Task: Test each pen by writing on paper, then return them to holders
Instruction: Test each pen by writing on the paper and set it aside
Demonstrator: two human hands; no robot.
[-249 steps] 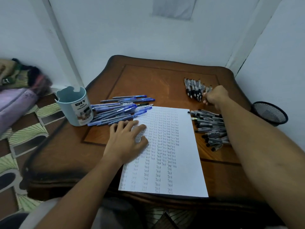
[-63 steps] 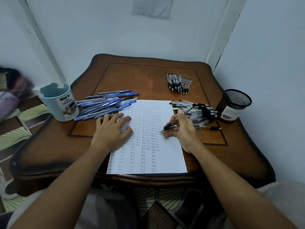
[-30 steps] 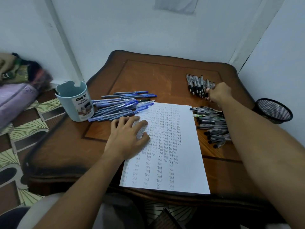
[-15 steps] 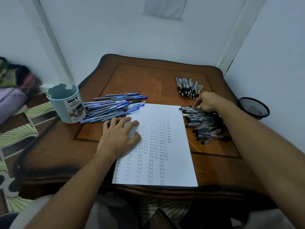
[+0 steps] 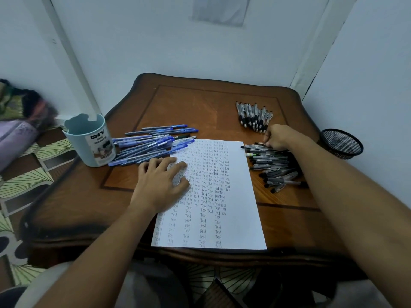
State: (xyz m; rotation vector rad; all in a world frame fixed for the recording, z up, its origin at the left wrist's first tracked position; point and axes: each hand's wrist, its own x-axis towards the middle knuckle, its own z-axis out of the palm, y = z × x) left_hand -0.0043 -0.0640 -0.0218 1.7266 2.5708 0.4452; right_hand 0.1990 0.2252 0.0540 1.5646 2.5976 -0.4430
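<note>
A white sheet of paper [image 5: 235, 221] covered with columns of the word "Test" lies on the wooden table [image 5: 200, 107]. My left hand [image 5: 160, 183] presses flat on the sheet's left side. My right hand [image 5: 278, 137] reaches to the far end of a loose pile of black pens [image 5: 274, 168] right of the paper, its curled fingertips pinching the top black pen [image 5: 253, 147]. A neat row of black pens [image 5: 253, 116] lies farther back. Several blue pens [image 5: 151, 145] are heaped left of the paper.
A light blue desk organizer cup [image 5: 91, 141] stands at the table's left edge beside the blue pens. A black mesh holder [image 5: 341, 144] sits at the right edge by the wall. Folded cloth [image 5: 17, 121] lies off the table to the left. Walls close in behind and right.
My right hand left the far row of black pens and came back to the loose pile, closing its fingertips on the top pen. My left hand stayed on the paper.
</note>
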